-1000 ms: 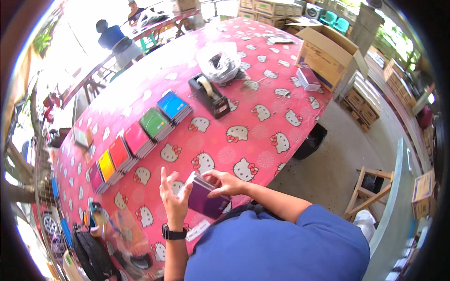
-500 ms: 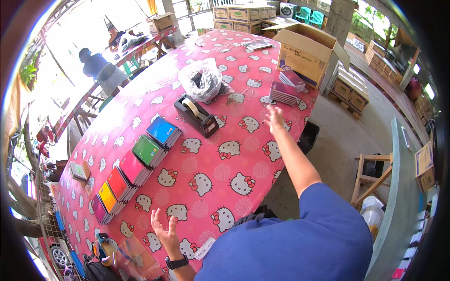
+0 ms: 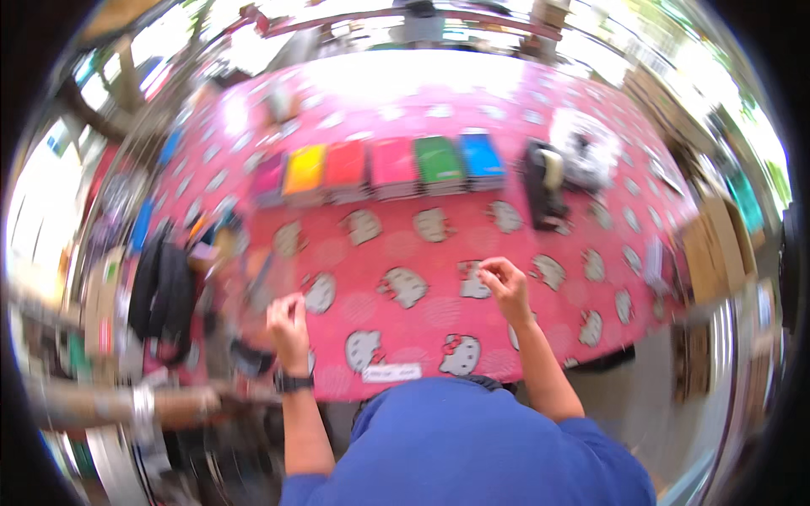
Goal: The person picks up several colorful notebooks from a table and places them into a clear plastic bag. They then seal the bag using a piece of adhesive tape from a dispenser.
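Note:
Both hands hover over the pink cat-print tablecloth [image 3: 439,312], their fingers loosely bent together with nothing seen in them. My left hand [image 3: 289,331], a dark watch on its wrist, is over the near left part, close to a clear plastic bag. My right hand [image 3: 509,288] is held up nearer the middle. Beyond them a row of notebook stacks runs left to right: purple [image 3: 269,179], yellow [image 3: 305,173], red [image 3: 345,171], pink [image 3: 394,167], green [image 3: 440,164] and blue [image 3: 483,158]. A black tape dispenser [image 3: 543,184] stands right of the blue stack.
A crumpled clear plastic bag [image 3: 585,150] lies beside the dispenser. At the right edge is an open cardboard box [image 3: 715,253]. A black backpack [image 3: 160,291] rests at the left. A white paper strip [image 3: 392,373] lies at the near edge. The view is blurred by motion.
My view has swung left, so the notebook row is now straight ahead. My right hand has come back from beside the box toward the middle; both hands' spread fingers have drawn together.

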A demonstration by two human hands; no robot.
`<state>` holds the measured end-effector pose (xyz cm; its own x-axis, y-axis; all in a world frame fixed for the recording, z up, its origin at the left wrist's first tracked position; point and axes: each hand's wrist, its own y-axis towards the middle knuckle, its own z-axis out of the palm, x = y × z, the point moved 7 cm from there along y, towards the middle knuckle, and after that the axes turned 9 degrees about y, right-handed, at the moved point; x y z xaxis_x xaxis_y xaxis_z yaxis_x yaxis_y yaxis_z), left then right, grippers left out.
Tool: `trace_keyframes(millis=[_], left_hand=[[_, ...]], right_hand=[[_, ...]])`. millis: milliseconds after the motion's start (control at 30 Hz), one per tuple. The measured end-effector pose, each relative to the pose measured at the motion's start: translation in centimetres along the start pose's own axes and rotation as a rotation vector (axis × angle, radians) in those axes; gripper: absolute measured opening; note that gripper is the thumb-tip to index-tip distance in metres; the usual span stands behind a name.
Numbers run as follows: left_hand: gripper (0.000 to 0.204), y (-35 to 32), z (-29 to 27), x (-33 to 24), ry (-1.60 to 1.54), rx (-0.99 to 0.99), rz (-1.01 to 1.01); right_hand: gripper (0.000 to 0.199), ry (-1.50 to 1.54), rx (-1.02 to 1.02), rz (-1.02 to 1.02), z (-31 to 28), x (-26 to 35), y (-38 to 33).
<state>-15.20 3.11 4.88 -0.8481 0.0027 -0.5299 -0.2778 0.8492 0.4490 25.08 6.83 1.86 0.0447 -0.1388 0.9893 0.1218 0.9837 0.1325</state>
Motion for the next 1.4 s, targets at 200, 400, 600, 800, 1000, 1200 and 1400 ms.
trace_keyframes(millis=[200,400,600,800,1000,1200,1400], left_hand=[[0.015,-1.2,-3.2,11.4,0.269,-0.138,-0.255],[0.019,-1.0,-1.4,10.3,0.285,0.080,-0.309],[0.013,-1.3,-1.7,11.5,0.263,0.055,-0.232],[0.031,-3.4,-8.3,9.5,0.517,-0.260,-0.292],[0.030,-5.1,-8.2,11.4,0.298,-0.138,-0.270],[0.031,-7.6,-8.5,12.1,0.322,-0.054,-0.165],[0.019,-10.4,-14.4,14.6,-0.421,-0.692,-0.558]], right_hand=[[0.006,-0.027,0.330,0.084,9.3,-2.6,-3.8],[0.009,-0.270,0.459,0.001,10.6,-3.9,-5.1],[0.008,-0.280,0.434,0.042,11.5,-5.0,-4.9],[0.013,-0.375,0.823,-0.370,23.7,1.1,-4.1],[0.013,-0.307,1.334,-0.526,37.3,0.7,-11.4],[0.020,-0.378,1.424,-0.605,39.7,-2.8,-14.4],[0.020,-0.473,1.396,-0.656,42.2,-2.6,-17.0]])
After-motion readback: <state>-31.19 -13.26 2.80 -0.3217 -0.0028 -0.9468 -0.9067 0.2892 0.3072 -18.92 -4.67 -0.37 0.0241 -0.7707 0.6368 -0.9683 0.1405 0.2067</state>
